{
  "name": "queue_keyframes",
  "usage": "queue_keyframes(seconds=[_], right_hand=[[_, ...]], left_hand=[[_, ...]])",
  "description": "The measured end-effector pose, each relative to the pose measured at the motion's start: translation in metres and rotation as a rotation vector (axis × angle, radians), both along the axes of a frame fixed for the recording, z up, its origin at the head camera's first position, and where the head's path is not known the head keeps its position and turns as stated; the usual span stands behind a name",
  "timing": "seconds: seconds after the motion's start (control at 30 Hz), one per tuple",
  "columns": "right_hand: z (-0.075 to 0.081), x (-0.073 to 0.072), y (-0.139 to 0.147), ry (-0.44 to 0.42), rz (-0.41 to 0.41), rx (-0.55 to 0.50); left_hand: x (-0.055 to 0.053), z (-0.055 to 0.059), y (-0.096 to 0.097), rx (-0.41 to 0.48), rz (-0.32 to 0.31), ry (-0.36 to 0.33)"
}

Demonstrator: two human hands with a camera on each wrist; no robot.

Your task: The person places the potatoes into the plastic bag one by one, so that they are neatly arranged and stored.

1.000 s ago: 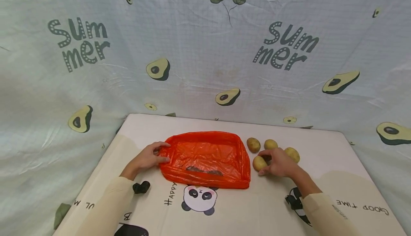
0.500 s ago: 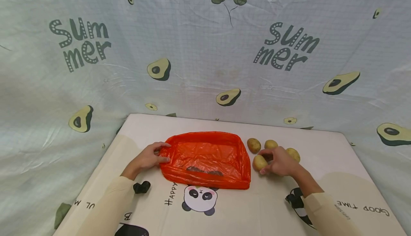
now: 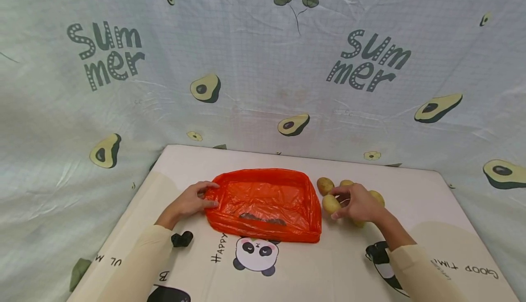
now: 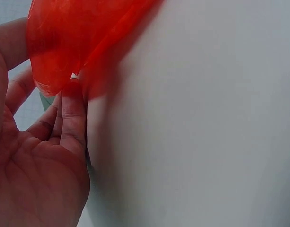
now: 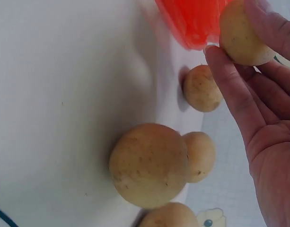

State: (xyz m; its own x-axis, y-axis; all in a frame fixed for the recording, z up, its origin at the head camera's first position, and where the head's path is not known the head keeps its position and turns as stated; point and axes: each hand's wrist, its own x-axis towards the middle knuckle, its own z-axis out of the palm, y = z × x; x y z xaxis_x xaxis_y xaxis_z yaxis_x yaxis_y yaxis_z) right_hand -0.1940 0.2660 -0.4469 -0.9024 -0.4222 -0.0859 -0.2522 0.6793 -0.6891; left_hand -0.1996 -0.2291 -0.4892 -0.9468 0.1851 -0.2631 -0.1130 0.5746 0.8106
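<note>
1. The right hand (image 3: pixel 358 205), gripping a potato (image 3: pixel 330 204) between thumb and fingers, has raised it near the red bag (image 3: pixel 267 197)'s right side, apparently clear of the table (image 3: pixel 316 270).
2. Another potato (image 3: pixel 359 223) now shows below it.
3. The left hand (image 3: pixel 190 203) still pinches the red bag's left rim.

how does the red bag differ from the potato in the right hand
The red bag is thin, crinkled and partly see-through; the held potato is pale yellow and rounded. The bag is far larger than the potato. The bag lies spread on the table, while the potato is pinched in the right hand. Both are held: the left hand has the bag's edge.
</note>
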Motion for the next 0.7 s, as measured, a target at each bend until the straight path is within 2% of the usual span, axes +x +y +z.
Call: queue_keyframes(seconds=[0.47,0.7], right_hand=[[0.010,-0.002,-0.020,-0.056,0.039,-0.063],[0.012,-0.005,-0.028,-0.072,0.023,-0.070]], left_hand=[[0.001,0.001,0.000,-0.009,-0.007,-0.001],[-0.002,-0.002,-0.001,-0.018,-0.009,0.006]])
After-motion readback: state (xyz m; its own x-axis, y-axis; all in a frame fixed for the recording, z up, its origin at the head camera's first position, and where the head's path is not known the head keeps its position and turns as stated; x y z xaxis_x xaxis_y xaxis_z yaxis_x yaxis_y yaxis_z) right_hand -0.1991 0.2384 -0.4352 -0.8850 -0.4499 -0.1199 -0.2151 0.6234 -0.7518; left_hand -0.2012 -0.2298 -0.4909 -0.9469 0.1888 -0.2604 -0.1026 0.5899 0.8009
